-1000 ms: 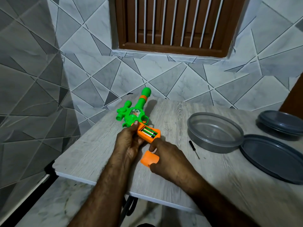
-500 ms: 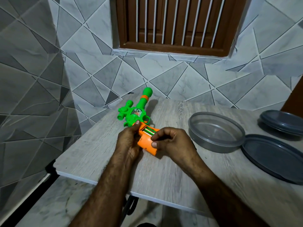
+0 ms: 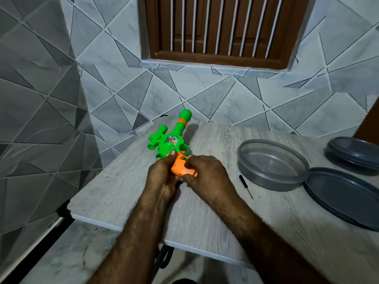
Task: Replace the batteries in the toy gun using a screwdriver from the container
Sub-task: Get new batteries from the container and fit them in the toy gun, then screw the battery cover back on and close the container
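Right hand [image 3: 207, 173] has seated the orange cover [image 3: 182, 170] on the toy gun [image 3: 164, 144] mid-frame, pinching it; left hand [image 3: 162, 177] clamps the grip steady.

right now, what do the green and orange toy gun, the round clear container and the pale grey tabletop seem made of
green and orange toy gun: likely moulded plastic; bright uniform colour, slight sheen.
round clear container: probably translucent plastic; greyish see-through wall, glossy rim.
pale grey tabletop: matte wood-grain laminate or board; streaked grain, white edge.
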Action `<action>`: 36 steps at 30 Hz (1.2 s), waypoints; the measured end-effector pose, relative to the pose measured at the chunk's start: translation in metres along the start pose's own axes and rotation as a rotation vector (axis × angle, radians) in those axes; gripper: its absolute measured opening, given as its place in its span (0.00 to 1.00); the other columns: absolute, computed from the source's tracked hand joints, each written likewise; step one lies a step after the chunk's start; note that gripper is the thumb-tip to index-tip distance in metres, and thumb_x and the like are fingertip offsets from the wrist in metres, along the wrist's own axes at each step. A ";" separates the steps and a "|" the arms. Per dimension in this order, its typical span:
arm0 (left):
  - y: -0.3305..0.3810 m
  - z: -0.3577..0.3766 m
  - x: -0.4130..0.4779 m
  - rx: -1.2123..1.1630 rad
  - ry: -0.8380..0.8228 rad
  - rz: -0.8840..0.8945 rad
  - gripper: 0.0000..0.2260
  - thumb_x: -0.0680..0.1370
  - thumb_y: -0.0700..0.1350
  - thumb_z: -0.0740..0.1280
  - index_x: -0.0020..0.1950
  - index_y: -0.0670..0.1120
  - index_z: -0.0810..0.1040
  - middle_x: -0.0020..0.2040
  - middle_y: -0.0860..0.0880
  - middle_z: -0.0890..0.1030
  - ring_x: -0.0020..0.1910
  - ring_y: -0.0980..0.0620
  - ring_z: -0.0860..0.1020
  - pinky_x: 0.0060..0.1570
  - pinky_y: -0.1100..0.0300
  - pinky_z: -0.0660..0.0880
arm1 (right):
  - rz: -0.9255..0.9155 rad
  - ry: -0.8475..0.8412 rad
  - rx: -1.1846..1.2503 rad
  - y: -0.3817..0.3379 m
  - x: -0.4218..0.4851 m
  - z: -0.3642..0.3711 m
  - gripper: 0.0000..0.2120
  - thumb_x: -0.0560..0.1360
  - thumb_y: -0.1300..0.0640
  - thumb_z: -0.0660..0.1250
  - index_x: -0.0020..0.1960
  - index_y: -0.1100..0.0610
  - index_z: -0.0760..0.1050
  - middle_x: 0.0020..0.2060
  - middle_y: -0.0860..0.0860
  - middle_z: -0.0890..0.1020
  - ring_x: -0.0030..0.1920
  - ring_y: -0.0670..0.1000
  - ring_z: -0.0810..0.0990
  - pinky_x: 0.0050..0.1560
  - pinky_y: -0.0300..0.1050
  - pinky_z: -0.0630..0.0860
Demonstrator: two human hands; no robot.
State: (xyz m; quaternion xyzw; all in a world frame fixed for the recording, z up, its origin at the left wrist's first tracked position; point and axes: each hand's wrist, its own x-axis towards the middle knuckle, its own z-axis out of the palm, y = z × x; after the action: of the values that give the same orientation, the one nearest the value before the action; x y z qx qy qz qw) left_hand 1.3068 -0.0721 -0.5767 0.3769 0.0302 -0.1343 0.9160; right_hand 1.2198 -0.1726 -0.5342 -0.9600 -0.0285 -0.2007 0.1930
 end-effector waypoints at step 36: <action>0.004 0.007 -0.012 -0.015 0.014 -0.036 0.05 0.81 0.39 0.64 0.53 0.38 0.76 0.34 0.43 0.85 0.32 0.46 0.84 0.25 0.51 0.80 | 0.131 -0.024 0.000 0.004 0.002 -0.006 0.15 0.76 0.47 0.69 0.59 0.51 0.79 0.55 0.52 0.83 0.57 0.55 0.79 0.55 0.46 0.74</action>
State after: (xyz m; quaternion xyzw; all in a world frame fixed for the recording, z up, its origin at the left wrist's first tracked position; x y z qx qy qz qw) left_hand 1.2961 -0.0719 -0.5674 0.3704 0.0446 -0.1477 0.9160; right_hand 1.2201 -0.1785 -0.5293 -0.9622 0.0318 -0.1759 0.2052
